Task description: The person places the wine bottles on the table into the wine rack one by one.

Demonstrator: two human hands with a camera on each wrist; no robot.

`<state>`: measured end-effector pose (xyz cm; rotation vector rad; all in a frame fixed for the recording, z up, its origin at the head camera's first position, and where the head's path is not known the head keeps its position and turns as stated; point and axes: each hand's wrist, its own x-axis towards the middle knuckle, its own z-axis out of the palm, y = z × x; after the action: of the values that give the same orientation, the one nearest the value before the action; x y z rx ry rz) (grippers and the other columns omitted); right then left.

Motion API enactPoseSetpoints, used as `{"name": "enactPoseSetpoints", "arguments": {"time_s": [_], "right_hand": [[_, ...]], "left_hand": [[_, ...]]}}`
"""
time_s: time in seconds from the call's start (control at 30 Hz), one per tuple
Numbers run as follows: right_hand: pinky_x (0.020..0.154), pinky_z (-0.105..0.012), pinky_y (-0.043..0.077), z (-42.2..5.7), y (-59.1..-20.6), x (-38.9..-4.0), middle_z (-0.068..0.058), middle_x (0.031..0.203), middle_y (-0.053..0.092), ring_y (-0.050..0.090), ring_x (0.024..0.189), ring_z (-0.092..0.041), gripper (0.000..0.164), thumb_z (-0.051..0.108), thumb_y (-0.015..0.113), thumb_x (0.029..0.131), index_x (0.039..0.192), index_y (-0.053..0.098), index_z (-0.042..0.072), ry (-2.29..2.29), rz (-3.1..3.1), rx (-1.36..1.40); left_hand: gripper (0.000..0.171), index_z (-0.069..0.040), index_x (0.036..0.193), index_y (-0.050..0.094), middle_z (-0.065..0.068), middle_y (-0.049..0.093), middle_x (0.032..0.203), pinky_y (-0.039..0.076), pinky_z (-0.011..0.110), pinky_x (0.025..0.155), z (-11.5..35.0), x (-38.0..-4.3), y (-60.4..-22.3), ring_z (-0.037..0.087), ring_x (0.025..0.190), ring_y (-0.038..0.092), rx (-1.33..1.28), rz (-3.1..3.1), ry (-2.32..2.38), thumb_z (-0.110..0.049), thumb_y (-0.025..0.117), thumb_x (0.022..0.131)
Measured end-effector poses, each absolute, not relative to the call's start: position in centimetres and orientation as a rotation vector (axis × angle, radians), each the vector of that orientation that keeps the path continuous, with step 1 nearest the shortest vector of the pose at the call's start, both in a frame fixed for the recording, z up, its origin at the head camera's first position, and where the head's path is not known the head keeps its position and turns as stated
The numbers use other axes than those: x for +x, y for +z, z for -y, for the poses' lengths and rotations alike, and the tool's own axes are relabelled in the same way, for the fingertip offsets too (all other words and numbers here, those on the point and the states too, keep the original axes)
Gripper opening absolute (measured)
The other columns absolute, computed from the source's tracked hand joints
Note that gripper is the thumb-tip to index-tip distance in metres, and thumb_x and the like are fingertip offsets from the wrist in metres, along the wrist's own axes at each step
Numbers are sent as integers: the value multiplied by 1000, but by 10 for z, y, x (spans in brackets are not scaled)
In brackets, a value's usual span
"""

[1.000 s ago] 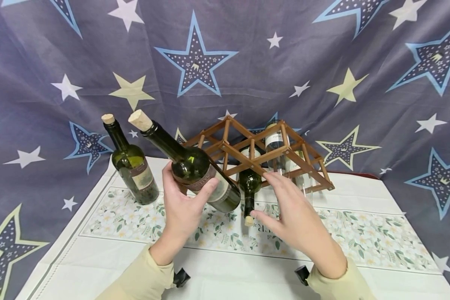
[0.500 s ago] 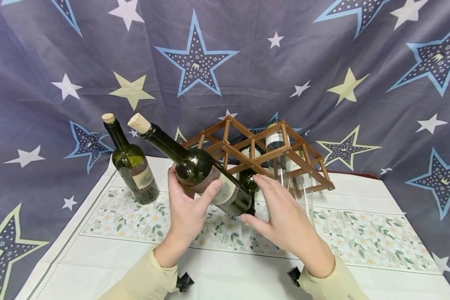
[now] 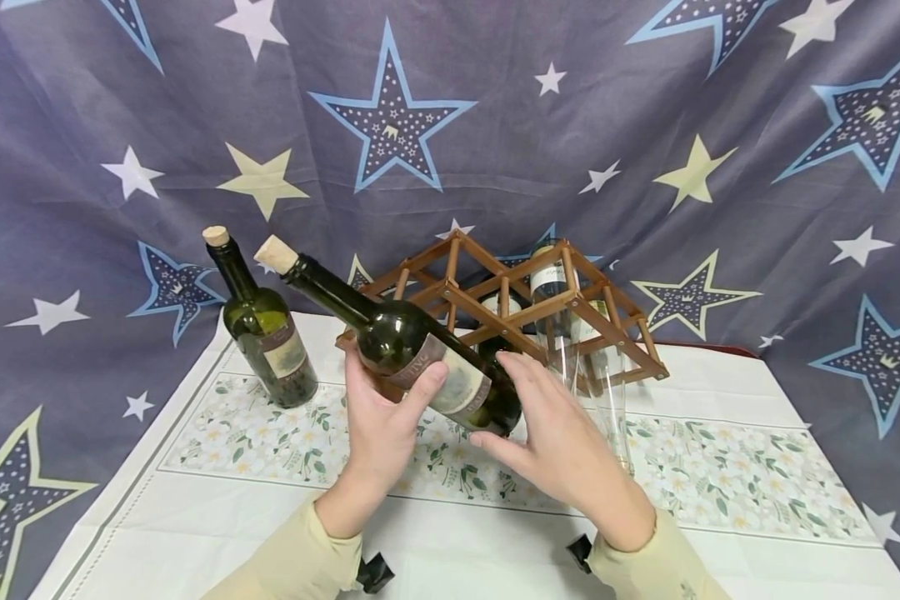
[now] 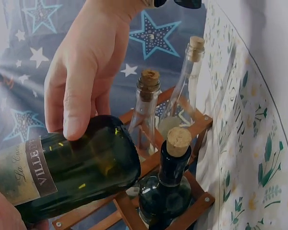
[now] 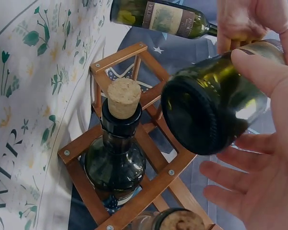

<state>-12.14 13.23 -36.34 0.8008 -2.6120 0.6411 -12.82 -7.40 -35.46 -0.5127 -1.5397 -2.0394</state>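
Observation:
My left hand [image 3: 378, 429] grips a corked green wine bottle [image 3: 393, 333] round its labelled body, tilted with the cork to the upper left. Beside its base is my right hand [image 3: 562, 446], fingers fairly straight and spread from the thumb; in the right wrist view, thumb and fingers lie on either side of the bottle's lower end, and firm contact is unclear. Behind the bottle stands a folding wooden wine rack [image 3: 450, 290]. Another corked green bottle [image 5: 116, 163] lies in it, cork toward me, partly hidden in the head view.
Clear corked bottles [image 4: 144, 112] occupy the rack's right side. A second labelled green bottle [image 3: 273, 346] stands upright at the left. The white tablecloth [image 3: 480, 550] carries a floral band, and a star-patterned curtain [image 3: 450, 108] hangs behind.
The held bottle has shifted rightward and tipped flatter, its base now covering the neck of the racked bottle. My right hand has moved left toward that base; my left moved slightly right.

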Motion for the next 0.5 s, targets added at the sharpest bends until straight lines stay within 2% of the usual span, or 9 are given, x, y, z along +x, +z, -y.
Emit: {"name": "enactPoseSetpoints", "arguments": {"time_s": [0.5], "right_hand": [[106,-45,40,-128,-366,-121,-6,148,45,44,134,-23,96,63,68,84,157,29,15,688,2627,778]], "left_hand": [[69,-8,144,35,21,52,131,49,49,94,69,-125,-358,36,114,57,-526,1458,-2171,4,70,86]]}}
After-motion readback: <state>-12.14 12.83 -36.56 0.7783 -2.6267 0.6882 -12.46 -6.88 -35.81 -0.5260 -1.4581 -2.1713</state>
